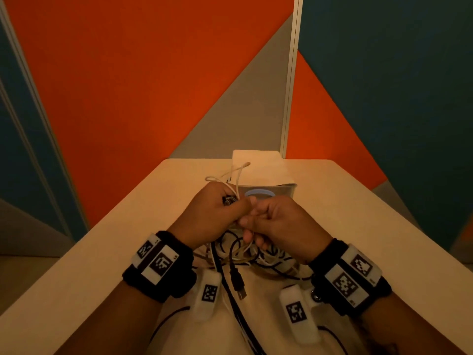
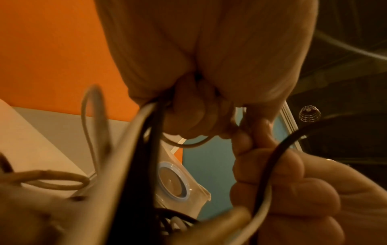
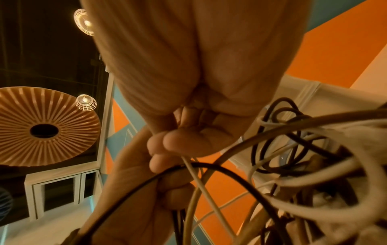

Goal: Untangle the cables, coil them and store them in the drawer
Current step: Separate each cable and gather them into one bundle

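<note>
Above table [image 1: 358, 226] | left hand [image 1: 212, 216], right hand [image 1: 284, 221] fingers curled round tangled cables [image 1: 240, 254]

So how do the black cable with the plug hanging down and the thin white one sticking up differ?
The black cable with the USB plug hangs below the hands, plug end dangling free; the thin white cable loops up above the left hand. The black cable looks thicker than the white cable. Both run into the same tangle held between the left hand and right hand.
</note>
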The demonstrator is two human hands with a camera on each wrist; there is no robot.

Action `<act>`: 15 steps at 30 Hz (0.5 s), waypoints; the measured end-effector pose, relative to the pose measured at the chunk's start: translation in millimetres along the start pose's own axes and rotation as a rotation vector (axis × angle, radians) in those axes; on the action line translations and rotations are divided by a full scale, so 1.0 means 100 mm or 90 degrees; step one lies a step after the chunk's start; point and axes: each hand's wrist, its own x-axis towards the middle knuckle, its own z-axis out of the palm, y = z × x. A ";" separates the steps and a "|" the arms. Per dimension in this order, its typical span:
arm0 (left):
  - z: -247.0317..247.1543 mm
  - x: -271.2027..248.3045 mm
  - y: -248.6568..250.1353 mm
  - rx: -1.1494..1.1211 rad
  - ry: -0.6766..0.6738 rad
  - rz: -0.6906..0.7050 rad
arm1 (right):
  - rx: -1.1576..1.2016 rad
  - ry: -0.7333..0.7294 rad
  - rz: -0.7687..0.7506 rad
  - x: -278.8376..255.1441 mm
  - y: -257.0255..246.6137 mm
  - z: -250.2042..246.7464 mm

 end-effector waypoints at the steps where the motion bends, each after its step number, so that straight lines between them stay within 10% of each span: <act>1: 0.02 -0.01 -0.01 0.013 0.012 0.003 | 0.003 0.000 0.003 0.00 0.00 0.01; 12: -0.27 0.06 0.07 -0.379 0.428 0.000 | -0.058 -0.114 0.067 -0.02 0.06 -0.01; 15: -0.37 0.06 0.10 -0.390 0.423 0.018 | -0.094 -0.076 0.072 0.00 0.07 -0.04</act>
